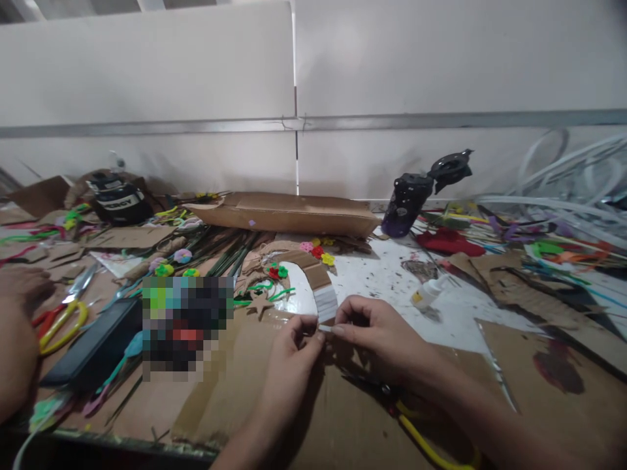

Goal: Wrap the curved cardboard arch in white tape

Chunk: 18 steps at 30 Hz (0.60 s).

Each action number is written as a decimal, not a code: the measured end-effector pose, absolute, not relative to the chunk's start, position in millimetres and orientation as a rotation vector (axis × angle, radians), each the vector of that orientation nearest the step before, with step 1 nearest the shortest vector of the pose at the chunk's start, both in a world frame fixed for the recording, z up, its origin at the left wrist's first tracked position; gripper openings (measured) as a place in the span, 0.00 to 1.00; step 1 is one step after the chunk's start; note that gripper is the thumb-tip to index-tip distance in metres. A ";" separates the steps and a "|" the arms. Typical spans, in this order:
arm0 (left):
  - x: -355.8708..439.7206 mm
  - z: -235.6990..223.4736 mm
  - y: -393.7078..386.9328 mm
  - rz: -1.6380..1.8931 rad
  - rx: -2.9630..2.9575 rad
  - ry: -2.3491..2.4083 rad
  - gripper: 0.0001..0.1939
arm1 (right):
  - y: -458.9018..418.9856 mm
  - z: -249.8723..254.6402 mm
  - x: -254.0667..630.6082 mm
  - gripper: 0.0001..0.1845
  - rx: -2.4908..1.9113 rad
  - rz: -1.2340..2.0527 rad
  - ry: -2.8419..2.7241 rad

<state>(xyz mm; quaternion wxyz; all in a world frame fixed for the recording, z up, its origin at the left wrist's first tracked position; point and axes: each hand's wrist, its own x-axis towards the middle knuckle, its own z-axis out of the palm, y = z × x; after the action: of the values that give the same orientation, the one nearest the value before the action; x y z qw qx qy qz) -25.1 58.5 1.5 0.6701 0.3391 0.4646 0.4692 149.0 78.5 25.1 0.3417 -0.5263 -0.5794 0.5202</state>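
Over a sheet of brown cardboard [225, 391], my left hand [296, 349] and my right hand [375, 333] meet with thumbs and fingers pinched together. A small white strip [327, 328] runs between their fingertips, at the lower end of a curved cardboard ring [316, 271]. White bands [326, 301] cover the ring's lower right part, and small pink, red and yellow flowers [318, 251] sit at its top right. Left of the ring lies a cardboard star [259, 305]. Scissors with yellow handles [416, 437] lie partly under my right forearm.
A small glue bottle [427, 294] stands at right, before a dark purple bottle [405, 203]. A long cardboard tray [294, 215] lies at the back. Another person's hand [22, 294] is at far left, near more scissors [63, 326] and a dark phone-like slab [93, 346].
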 end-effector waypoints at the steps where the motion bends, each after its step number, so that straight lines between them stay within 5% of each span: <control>1: -24.9 1.8 58.1 1.061 0.764 1.047 0.10 | 79.0 24.1 149.3 0.04 -1.372 1.345 -1.517; 18: -26.1 1.3 55.8 1.076 0.820 1.001 0.12 | 78.9 20.7 148.0 0.04 -1.403 1.185 -1.627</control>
<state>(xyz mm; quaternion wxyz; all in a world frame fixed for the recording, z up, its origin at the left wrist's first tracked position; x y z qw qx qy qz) -26.1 55.8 1.3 0.6665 0.3632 0.4435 0.4766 148.0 78.9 20.7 0.3373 -0.5384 -0.6242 0.4547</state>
